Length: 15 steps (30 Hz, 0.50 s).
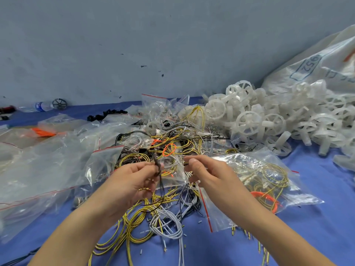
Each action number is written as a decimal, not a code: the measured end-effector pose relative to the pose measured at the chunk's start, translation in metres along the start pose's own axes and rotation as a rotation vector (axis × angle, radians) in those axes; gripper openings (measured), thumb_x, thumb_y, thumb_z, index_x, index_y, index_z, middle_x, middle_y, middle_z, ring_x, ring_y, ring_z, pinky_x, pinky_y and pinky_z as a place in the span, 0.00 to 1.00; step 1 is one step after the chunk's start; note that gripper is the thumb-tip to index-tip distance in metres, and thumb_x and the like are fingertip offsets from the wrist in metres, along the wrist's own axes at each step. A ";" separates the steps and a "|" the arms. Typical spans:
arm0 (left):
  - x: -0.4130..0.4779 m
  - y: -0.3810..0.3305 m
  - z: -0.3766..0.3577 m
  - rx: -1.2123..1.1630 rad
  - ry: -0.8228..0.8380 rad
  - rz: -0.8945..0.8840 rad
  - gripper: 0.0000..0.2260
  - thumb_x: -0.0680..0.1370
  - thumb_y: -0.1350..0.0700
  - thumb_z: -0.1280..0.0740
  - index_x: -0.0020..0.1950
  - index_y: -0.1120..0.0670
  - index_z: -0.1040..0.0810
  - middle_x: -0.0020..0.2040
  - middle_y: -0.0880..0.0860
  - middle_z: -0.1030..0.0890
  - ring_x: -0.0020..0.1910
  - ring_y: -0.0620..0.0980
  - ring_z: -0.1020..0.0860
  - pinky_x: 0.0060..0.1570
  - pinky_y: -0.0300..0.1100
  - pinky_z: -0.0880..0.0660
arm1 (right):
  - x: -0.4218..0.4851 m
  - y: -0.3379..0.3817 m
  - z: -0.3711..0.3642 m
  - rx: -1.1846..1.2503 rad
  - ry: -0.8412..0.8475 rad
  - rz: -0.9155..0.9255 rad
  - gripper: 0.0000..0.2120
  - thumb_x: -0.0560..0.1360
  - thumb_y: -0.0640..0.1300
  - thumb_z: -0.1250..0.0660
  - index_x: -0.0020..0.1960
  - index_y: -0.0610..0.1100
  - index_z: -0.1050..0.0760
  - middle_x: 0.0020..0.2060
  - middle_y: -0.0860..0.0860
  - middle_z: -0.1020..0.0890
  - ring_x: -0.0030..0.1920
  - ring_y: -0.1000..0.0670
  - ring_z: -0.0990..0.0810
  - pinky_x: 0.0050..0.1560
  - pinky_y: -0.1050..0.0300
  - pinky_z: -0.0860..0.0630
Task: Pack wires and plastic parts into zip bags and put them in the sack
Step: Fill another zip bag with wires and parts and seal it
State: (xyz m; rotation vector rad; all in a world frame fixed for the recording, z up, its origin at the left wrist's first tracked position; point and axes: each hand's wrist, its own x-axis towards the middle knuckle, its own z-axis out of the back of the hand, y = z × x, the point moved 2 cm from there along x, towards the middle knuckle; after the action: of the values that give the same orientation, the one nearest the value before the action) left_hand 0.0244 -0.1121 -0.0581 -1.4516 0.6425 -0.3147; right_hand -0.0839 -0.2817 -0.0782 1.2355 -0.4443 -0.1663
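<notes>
My left hand (132, 181) pinches a thin dark wire (158, 169) that hangs down from its fingertips. My right hand (205, 173) pinches the edge of a small clear zip bag (173, 176) held between both hands. Under them lies a tangle of yellow, grey and black wires (159, 214). A zip bag filled with yellow wires (265, 181) lies just right of my right hand. White plastic wheel parts (269, 120) are heaped at the right. The white woven sack (317, 64) stands behind that heap.
Several empty zip bags (48, 166) with red seals cover the left of the blue table (317, 227). A bag of orange wires (44, 132), black plastic parts (105, 114) and a water bottle (43, 106) lie farther back by the grey wall.
</notes>
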 end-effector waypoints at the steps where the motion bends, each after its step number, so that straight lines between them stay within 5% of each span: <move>1: -0.001 0.000 -0.002 0.003 -0.013 -0.033 0.07 0.79 0.60 0.35 0.49 0.59 0.17 0.34 0.53 0.19 0.28 0.45 0.24 0.26 0.35 0.27 | -0.001 0.002 -0.003 0.023 0.022 0.007 0.11 0.79 0.60 0.40 0.54 0.60 0.21 0.45 0.58 0.16 0.44 0.57 0.17 0.44 0.60 0.25; 5: -0.007 0.002 -0.017 0.057 -0.044 -0.120 0.03 0.78 0.58 0.32 0.50 0.56 0.20 0.36 0.52 0.16 0.31 0.45 0.22 0.31 0.38 0.25 | -0.003 0.009 -0.012 -0.001 0.058 0.057 0.13 0.74 0.66 0.39 0.54 0.63 0.22 0.43 0.60 0.16 0.42 0.55 0.18 0.47 0.51 0.22; 11: -0.017 -0.001 -0.029 0.180 -0.114 -0.260 0.03 0.79 0.57 0.33 0.51 0.53 0.20 0.38 0.50 0.15 0.32 0.45 0.20 0.30 0.36 0.24 | -0.005 0.013 -0.009 -0.209 -0.055 0.109 0.06 0.78 0.52 0.34 0.51 0.59 0.19 0.39 0.67 0.19 0.39 0.61 0.22 0.39 0.70 0.29; 15: -0.033 -0.012 -0.017 0.811 -0.563 -0.798 0.03 0.81 0.50 0.39 0.51 0.46 0.26 0.42 0.43 0.21 0.40 0.42 0.23 0.40 0.39 0.26 | -0.006 0.011 -0.009 -0.279 -0.066 0.120 0.07 0.78 0.52 0.34 0.51 0.56 0.18 0.37 0.70 0.21 0.39 0.62 0.22 0.38 0.71 0.30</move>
State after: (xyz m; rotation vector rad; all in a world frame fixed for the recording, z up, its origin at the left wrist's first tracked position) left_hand -0.0097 -0.1088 -0.0391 -0.8617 -0.5216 -0.6560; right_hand -0.0872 -0.2680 -0.0715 0.9288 -0.5321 -0.1611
